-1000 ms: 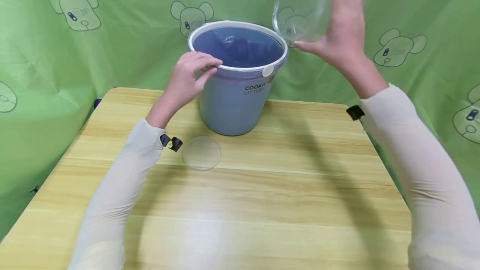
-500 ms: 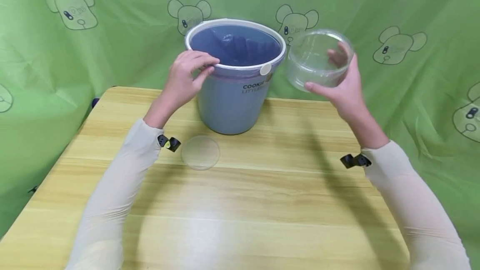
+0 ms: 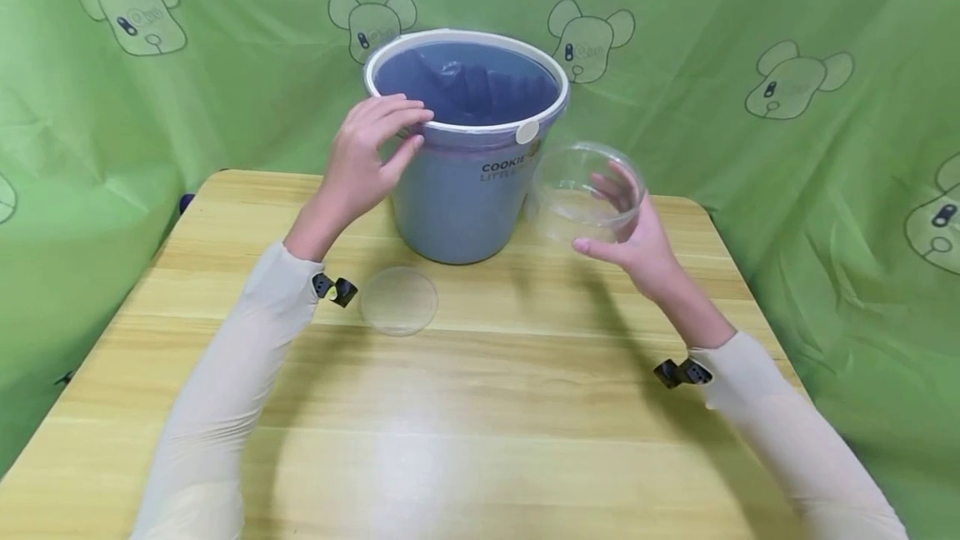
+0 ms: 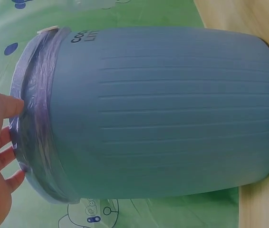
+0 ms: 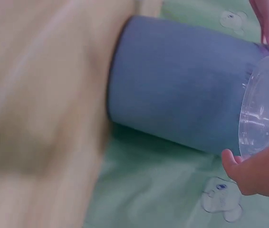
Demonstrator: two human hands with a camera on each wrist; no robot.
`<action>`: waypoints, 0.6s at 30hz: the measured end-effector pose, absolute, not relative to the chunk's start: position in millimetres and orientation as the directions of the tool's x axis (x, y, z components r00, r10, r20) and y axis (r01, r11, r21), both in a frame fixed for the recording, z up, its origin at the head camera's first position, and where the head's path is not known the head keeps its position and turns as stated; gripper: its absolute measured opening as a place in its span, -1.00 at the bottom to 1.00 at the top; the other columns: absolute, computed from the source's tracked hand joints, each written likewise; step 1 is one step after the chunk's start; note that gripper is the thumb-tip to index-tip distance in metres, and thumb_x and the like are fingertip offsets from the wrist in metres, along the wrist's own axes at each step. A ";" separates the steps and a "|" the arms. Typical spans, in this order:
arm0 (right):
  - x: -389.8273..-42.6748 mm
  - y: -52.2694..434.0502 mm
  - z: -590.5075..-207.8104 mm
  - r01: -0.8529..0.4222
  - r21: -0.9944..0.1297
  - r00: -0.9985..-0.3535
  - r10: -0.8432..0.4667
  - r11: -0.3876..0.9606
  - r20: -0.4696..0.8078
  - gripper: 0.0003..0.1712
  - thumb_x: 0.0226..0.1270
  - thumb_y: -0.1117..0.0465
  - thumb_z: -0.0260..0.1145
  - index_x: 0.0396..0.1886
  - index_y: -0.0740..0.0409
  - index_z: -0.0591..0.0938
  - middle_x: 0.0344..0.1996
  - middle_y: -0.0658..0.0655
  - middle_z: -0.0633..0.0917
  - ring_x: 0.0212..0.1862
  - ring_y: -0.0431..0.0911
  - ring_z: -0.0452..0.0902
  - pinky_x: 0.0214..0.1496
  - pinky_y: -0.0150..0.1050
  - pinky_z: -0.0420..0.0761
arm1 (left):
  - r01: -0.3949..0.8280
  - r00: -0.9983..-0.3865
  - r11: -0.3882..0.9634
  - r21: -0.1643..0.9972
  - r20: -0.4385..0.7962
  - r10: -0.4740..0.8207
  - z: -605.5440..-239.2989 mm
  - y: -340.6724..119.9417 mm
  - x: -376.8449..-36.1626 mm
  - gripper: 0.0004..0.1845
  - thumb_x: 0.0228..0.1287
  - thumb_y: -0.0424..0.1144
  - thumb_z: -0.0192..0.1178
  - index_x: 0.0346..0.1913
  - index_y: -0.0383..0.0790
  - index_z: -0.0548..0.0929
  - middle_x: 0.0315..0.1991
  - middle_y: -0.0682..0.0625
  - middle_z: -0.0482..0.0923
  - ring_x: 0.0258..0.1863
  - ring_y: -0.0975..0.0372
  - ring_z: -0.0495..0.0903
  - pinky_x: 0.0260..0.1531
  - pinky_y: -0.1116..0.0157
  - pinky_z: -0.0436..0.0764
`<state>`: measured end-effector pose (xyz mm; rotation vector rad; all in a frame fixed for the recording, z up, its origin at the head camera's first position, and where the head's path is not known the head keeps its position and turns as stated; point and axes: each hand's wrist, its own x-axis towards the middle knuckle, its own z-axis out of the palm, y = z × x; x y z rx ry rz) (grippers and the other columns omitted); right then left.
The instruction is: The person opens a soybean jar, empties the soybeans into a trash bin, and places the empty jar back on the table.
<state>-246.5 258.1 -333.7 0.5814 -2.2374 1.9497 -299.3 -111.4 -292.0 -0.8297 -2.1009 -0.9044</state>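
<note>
Near the far edge of the bench (image 3: 525,373) sits a blue bucket (image 3: 461,198) with a purple liner folded over its white rim. The left hand (image 3: 371,152) rests its fingertips on the near-left part of that rim, fingers bent over it in a light grip, I'd guess to keep the bucket from sliding. The left wrist view shows those fingers against the liner's edge.

The right hand (image 3: 637,240) holds a clear plastic container (image 3: 585,194), thumb on the near side and fingers round the far side. It's upright, mouth up, just right of the bucket and low over the bench; can't tell if it touches the wood.

A clear round lid (image 3: 399,300) lies flat in front of the bucket, close to the left wrist, probably parked out of the way. Green cartoon-print cloth (image 3: 787,40) hangs behind.
</note>
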 end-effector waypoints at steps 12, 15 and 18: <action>-236.1 237.2 -402.6 -0.178 -0.935 -0.915 -0.402 0.306 0.042 0.35 -0.04 0.37 0.64 0.65 0.04 -0.01 0.57 0.28 0.22 0.55 0.25 0.12 0.62 0.25 0.09 | 0.793 -0.508 0.528 0.304 0.808 0.297 -290.8 -113.7 -301.9 -0.74 0.40 -0.34 0.27 0.10 -0.27 0.73 0.14 -0.19 0.70 0.29 -0.02 0.55 0.54 0.15 0.25; -232.7 229.7 -418.8 -0.150 -0.925 -0.906 -0.423 0.350 -0.013 0.38 -0.05 0.26 0.68 0.65 0.00 -0.03 0.58 0.26 0.21 0.57 0.22 0.10 0.61 0.27 0.09 | 0.788 -0.518 0.529 0.315 0.803 0.295 -289.1 -114.0 -302.6 -0.76 0.41 -0.34 0.26 0.07 -0.26 0.74 0.11 -0.16 0.72 0.27 0.00 0.57 0.53 0.17 0.27; -230.0 222.7 -432.2 -0.130 -0.921 -0.901 -0.432 0.368 -0.045 0.43 -0.07 0.21 0.70 0.66 0.01 -0.07 0.59 0.26 0.18 0.59 0.22 0.08 0.62 0.28 0.06 | 0.779 -0.541 0.529 0.337 0.788 0.293 -288.7 -113.9 -302.3 -0.76 0.41 -0.34 0.26 0.07 -0.24 0.74 0.11 -0.14 0.72 0.27 0.02 0.57 0.53 0.20 0.27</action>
